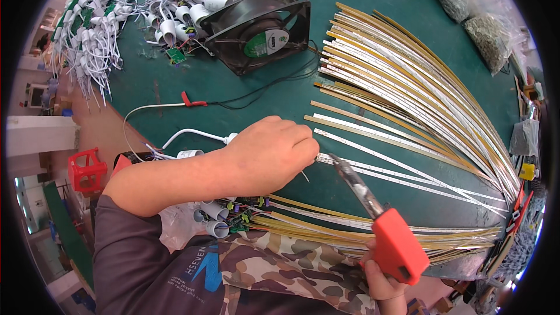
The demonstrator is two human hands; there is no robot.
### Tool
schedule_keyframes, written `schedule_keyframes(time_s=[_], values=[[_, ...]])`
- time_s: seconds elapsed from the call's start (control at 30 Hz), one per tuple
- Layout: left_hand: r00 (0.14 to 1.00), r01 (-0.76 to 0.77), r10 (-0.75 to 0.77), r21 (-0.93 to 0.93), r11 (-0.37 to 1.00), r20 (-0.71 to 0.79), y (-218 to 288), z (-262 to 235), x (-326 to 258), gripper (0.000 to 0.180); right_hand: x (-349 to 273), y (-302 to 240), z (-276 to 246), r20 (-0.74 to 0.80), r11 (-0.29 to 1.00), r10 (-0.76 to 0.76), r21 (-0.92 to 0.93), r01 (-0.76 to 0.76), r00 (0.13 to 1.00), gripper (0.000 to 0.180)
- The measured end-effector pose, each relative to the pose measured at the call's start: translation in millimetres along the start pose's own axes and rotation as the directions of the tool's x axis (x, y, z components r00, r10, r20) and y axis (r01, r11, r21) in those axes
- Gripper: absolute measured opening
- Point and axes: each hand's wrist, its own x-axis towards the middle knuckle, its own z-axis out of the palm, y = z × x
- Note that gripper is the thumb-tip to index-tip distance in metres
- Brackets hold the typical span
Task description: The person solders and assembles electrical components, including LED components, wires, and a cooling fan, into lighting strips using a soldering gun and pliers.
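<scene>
My left hand [279, 153] is closed in the middle, its fingertips at the near end of a thin white strip [379, 173]. What it pinches is hidden by the hand. A short thin wire [305, 176] pokes out below it, and a white cable [195, 132] with a white plug-like end [231, 138] reaches the back of the hand. My right hand [382, 283] grips a red soldering iron [399, 248] by its handle at lower right. The iron's dark metal tip points up-left, close to my left fingertips and the strip end.
A fan of white and yellow-brown strips [402, 87] covers the right; more strips [350, 224] lie along the near edge. A black fan [256, 29] stands at the back beside white cups with green circuit boards [192, 0]. Bags [490, 35] sit far right. A red-handled clip [192, 100] lies left.
</scene>
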Motion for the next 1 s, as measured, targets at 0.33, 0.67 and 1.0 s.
schedule_keyframes(time_s=[0.33, 0.67, 1.0], values=[[0.998, -0.030, 0.037, -0.120, 0.992, 0.058, -2.8, -4.6, 2.6, 0.016, 2.0, 0.0, 0.1, -0.046, 0.999, -0.040, -0.011, 0.040, 0.998, 0.043], [0.998, -0.020, 0.022, -0.045, 0.999, 0.060, -0.1, -1.8, 4.7, 0.015, 6.1, -4.0, 1.9, -0.081, 0.992, -0.014, 0.122, 0.024, 0.997, 0.040], [0.998, -0.050, 0.051, 0.027, 0.998, -0.024, -2.6, 2.8, 5.7, 0.012, 3.8, -0.6, 1.3, -0.067, 0.994, -0.015, 0.104, 0.021, 0.998, 0.042]])
